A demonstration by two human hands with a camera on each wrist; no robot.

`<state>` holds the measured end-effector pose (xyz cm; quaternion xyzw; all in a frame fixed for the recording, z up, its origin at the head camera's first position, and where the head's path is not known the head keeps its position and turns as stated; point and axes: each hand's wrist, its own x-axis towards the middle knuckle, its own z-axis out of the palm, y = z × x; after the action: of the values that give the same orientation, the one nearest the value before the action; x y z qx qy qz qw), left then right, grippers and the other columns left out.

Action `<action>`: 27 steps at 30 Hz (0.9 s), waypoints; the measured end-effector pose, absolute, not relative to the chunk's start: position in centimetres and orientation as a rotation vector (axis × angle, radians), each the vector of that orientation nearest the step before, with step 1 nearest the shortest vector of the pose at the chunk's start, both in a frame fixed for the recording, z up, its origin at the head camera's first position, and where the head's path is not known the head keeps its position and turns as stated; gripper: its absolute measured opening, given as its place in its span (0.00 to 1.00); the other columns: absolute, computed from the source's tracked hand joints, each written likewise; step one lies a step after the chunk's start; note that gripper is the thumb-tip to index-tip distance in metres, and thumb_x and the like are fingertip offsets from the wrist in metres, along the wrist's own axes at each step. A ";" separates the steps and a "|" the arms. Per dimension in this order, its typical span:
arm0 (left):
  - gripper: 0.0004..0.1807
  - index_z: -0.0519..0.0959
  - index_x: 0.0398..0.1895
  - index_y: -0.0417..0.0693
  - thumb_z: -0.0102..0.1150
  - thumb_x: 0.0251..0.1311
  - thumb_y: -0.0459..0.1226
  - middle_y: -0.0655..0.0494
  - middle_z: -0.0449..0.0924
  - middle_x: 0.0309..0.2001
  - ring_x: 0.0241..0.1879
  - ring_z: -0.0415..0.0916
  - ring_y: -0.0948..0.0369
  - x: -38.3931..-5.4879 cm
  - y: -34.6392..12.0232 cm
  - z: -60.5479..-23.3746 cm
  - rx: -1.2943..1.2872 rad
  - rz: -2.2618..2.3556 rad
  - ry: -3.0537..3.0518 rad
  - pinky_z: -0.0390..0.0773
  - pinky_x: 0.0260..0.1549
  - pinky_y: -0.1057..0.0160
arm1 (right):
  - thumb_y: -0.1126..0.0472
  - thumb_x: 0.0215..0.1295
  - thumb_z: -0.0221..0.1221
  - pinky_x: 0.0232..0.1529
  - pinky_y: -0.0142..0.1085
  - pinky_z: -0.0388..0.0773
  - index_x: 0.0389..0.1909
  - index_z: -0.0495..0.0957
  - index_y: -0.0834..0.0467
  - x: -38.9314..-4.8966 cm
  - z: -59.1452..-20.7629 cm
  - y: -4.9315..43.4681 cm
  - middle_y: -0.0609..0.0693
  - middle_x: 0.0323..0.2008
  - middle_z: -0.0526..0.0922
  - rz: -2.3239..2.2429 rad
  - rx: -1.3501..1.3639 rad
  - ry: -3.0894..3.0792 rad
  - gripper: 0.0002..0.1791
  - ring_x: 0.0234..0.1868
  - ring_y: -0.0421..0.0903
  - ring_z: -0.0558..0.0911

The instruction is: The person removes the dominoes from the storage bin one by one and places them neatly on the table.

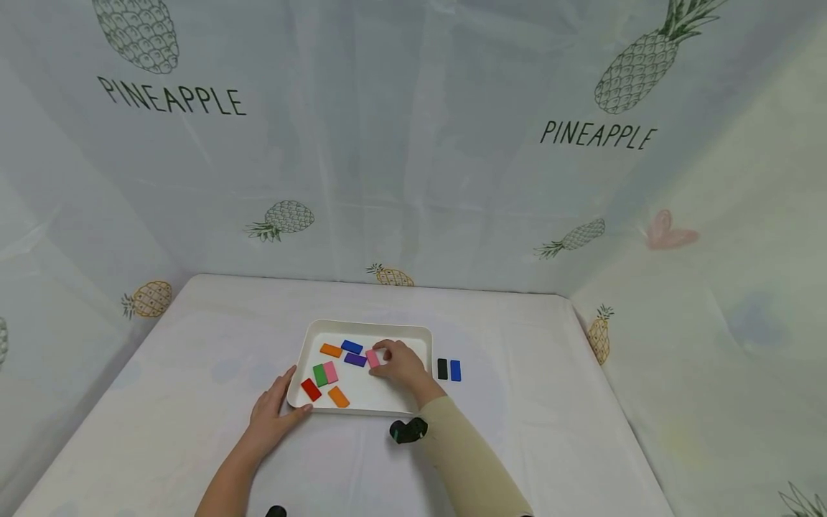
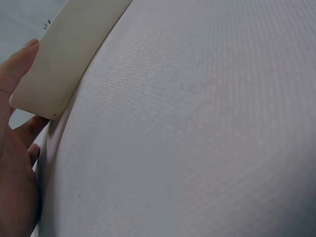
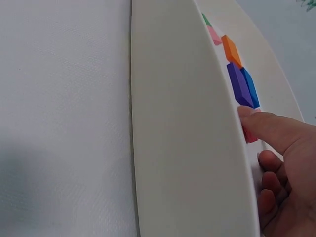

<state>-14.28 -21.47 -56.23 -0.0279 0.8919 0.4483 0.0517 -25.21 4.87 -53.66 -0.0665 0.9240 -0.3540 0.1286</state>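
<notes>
A white tray [image 1: 394, 402] holds several coloured domino blocks. My right hand [image 1: 402, 365] is inside its right half, thumb and index finger pinching a pink domino block [image 1: 372, 358] close over the tray floor. Just left of it lie a purple block [image 1: 355, 360] and a blue block [image 1: 352, 347]. In the right wrist view the pink block is mostly hidden behind the thumb and tray wall. My left hand [image 1: 268, 422] grips the tray's near left corner, the thumb along the near wall and the fingers at the left side.
Also in the tray are orange blocks [image 1: 339, 396], a red block [image 1: 311, 389], a green block [image 1: 320, 375] and another pink block [image 1: 331, 371]. Outside its right wall lie a black block [image 1: 442, 369] and a blue block [image 1: 456, 370] on the white table [image 1: 555, 424].
</notes>
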 end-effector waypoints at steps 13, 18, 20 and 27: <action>0.50 0.48 0.78 0.51 0.66 0.57 0.50 0.37 0.48 0.75 0.73 0.35 0.38 -14.3 -21.1 -55.4 -0.054 1.353 2.723 0.38 0.65 0.30 | 0.57 0.54 0.72 0.43 0.35 0.71 0.52 0.79 0.53 -25.3 -53.9 5.9 0.44 0.36 0.73 -1.177 -0.252 2.612 0.24 0.40 0.44 0.71; 0.51 0.47 0.78 0.51 0.65 0.57 0.51 0.38 0.48 0.75 0.73 0.35 0.38 -14.3 -21.1 -55.5 -0.067 1.345 2.710 0.38 0.65 0.30 | 0.57 0.53 0.73 0.42 0.34 0.71 0.52 0.80 0.53 -25.0 -54.0 5.9 0.43 0.37 0.74 -1.175 -0.250 2.608 0.24 0.40 0.43 0.71; 0.51 0.47 0.78 0.52 0.65 0.57 0.51 0.38 0.47 0.75 0.73 0.35 0.38 -14.3 -21.2 -55.6 -0.075 1.343 2.702 0.38 0.64 0.28 | 0.56 0.52 0.73 0.43 0.33 0.72 0.51 0.80 0.53 -24.8 -54.1 5.8 0.43 0.38 0.74 -1.178 -0.252 2.595 0.24 0.40 0.43 0.71; 0.52 0.47 0.78 0.52 0.66 0.56 0.53 0.36 0.47 0.75 0.73 0.35 0.37 -14.0 -21.3 -55.7 -0.077 1.341 2.701 0.39 0.62 0.27 | 0.58 0.52 0.73 0.45 0.36 0.77 0.51 0.79 0.54 -23.7 -53.4 5.8 0.44 0.38 0.77 -1.296 -0.196 2.513 0.24 0.40 0.45 0.74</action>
<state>-14.03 -21.32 -55.75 -0.0256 0.8936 0.4438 0.0624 -23.67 5.78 -53.36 -0.0684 0.8762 -0.4518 0.1533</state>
